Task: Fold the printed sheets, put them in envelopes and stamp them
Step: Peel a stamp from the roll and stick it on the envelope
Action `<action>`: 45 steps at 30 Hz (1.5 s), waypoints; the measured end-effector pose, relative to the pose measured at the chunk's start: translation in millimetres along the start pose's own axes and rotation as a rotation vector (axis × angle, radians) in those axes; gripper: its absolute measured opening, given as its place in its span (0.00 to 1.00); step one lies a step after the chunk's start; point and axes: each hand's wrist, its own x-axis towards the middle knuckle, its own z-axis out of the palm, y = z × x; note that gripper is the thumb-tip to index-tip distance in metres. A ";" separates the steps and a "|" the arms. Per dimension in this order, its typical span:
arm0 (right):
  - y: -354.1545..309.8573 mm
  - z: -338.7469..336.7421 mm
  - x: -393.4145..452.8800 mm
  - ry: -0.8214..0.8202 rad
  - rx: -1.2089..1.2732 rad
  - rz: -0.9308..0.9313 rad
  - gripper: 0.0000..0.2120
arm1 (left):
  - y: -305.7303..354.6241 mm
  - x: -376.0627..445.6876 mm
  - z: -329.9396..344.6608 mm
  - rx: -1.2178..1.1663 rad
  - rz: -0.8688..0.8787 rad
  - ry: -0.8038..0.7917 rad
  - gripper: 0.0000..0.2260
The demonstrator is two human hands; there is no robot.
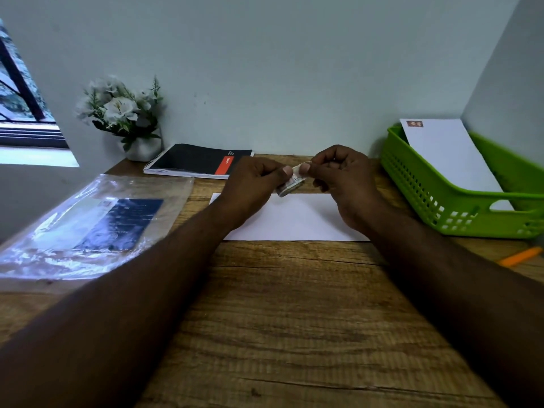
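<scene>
Fig.: Stamp strip pinched between both hands above envelope.

L hand (253, 179) grips folded stamp strip (290, 184); R hand (343, 179) pinches its free end w/ thumb & forefinger, prob. to tear one off. Envelope (290, 219) flat on desk (279, 319) directly below, ready for stamping. Finished stamped envelope (450, 154) propped in green basket (441, 201), R side. Notebook (200, 160) label unreadable.

Brown wood-grain tabletop (294, 319). White envelope (294, 219) at its centre. Right of the envelope, a lime-green perforated basket (426, 195); left, a black notebook (194, 160) with red-orange label, and white flowers (117, 107).
</scene>
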 end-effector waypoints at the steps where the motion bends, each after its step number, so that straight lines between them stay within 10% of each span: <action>1: 0.3 -1.0 0.9 0.010 0.007 0.010 0.09 | 0.8 0.1 -1.5 -0.022 -0.006 0.004 0.08; 7: -3.8 -15.2 8.4 0.075 0.076 0.032 0.09 | 3.0 3.9 -15.0 -0.077 0.034 0.085 0.09; 13: 0.6 -16.1 7.0 0.075 0.048 0.050 0.09 | -7.7 8.1 -36.4 0.376 0.162 0.156 0.11; 25: 7.7 -13.7 3.5 -0.006 -0.007 0.027 0.10 | -29.7 14.9 -93.8 0.794 -0.115 0.226 0.09; 45: 8.4 -5.7 2.1 -0.050 -0.068 0.073 0.08 | -3.1 1.6 -14.5 0.065 -0.081 0.060 0.10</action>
